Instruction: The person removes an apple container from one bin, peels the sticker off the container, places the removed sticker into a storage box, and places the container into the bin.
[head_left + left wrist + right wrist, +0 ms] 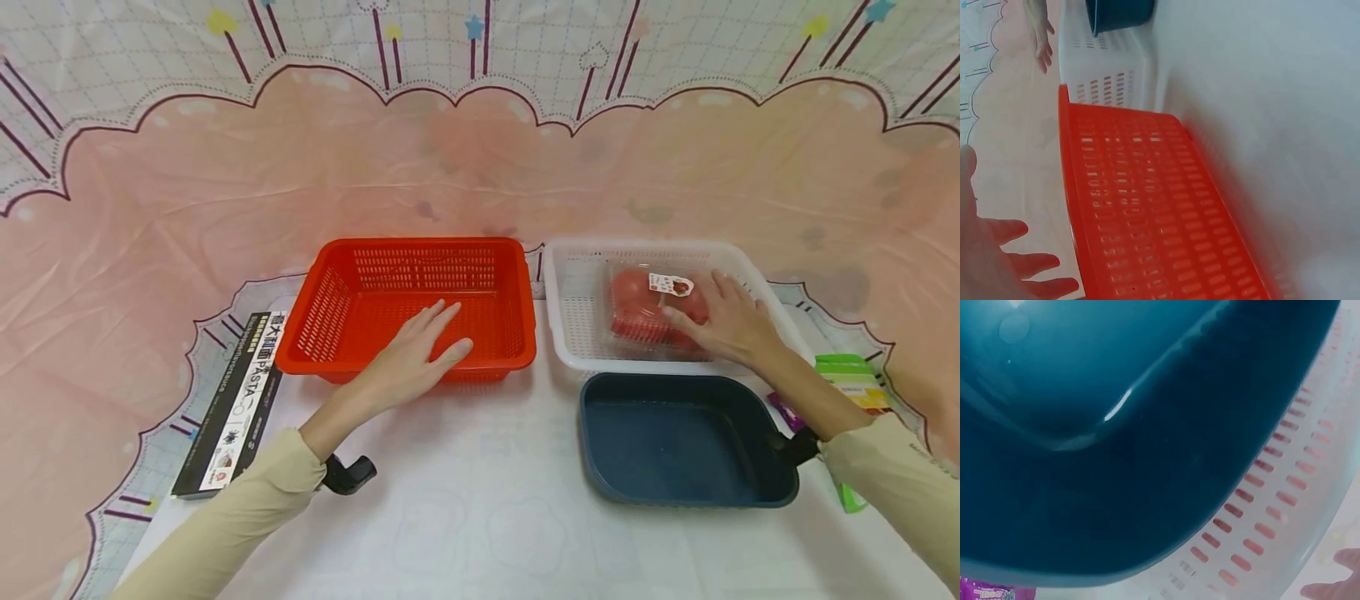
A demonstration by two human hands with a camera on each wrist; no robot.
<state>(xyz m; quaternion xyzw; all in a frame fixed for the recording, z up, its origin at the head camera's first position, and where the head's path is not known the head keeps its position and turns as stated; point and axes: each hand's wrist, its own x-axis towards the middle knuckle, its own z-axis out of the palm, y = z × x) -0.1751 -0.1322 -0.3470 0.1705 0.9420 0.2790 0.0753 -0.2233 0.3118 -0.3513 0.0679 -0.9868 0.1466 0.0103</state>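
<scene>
A clear plastic pack of tomatoes with a white label sits in the white basket. My right hand hovers over the right side of that pack, fingers spread; whether a fingertip touches the lid cannot be told. In the left wrist view the right hand shows above the white basket, fingers loosely extended. My left hand is over the front rim of the red basket, holding nothing. Its fingers are spread beside the basket's rim in the left wrist view.
A dark blue tub stands in front of the white basket. On the left lies a black-and-white pasta box. Green and purple packets lie at the right, partly hidden by my forearm. A patterned cloth hangs behind.
</scene>
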